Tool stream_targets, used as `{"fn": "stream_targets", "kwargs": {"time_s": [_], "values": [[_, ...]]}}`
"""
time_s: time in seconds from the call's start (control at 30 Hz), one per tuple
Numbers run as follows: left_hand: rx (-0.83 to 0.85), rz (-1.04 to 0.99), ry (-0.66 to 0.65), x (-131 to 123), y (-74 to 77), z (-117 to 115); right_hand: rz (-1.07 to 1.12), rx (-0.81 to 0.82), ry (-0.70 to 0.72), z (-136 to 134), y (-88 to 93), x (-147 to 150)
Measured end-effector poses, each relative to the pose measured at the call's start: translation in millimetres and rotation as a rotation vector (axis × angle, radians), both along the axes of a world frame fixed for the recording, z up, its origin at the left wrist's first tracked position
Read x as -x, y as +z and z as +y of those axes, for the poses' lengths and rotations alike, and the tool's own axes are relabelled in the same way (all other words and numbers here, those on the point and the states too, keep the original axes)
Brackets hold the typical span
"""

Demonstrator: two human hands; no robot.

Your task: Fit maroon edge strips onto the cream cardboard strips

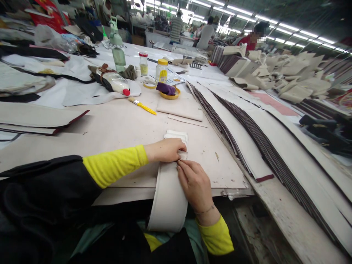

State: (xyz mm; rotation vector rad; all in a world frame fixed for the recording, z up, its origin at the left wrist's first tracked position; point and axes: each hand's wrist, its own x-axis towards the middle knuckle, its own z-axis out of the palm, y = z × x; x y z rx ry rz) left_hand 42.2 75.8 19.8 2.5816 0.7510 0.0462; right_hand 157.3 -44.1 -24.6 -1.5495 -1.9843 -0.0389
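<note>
Head view: a pale strip (169,198) lies between and beneath two hands at the table's near edge.
The left hand (168,149) reaches across the strip from the left, its fingers bent down close together; whether they grip anything cannot be told. Just nearer the person, the right hand (196,183) comes in from the right, thumb and fingertips pinched narrowly on the strip. The strip's long axis runs roughly away from the person, nearly square to the edge of the table (118,135); its near end curves down over that edge toward the lap, and white layered pieces (176,134) show just beyond the left hand. A yellow-handled brush (145,107) lies farther off.
</note>
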Motion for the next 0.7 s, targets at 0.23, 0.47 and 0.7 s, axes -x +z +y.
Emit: {"fn": "stream_targets", "kwargs": {"time_s": [0.23, 0.47, 0.7], "values": [[-0.209, -0.079, -0.072, 7, -5.8, -15, 0.023, 0.010, -0.016, -1, 0.3, 1], [-0.314, 0.021, -0.126, 9, -4.1, -28, 0.042, 0.009, -0.020, -2, 0.1, 2], [-0.364, -0.046, -0.113, 20, -13.4, -28, 0.143, 0.057, -0.107, 5, -2.2, -5]]}}
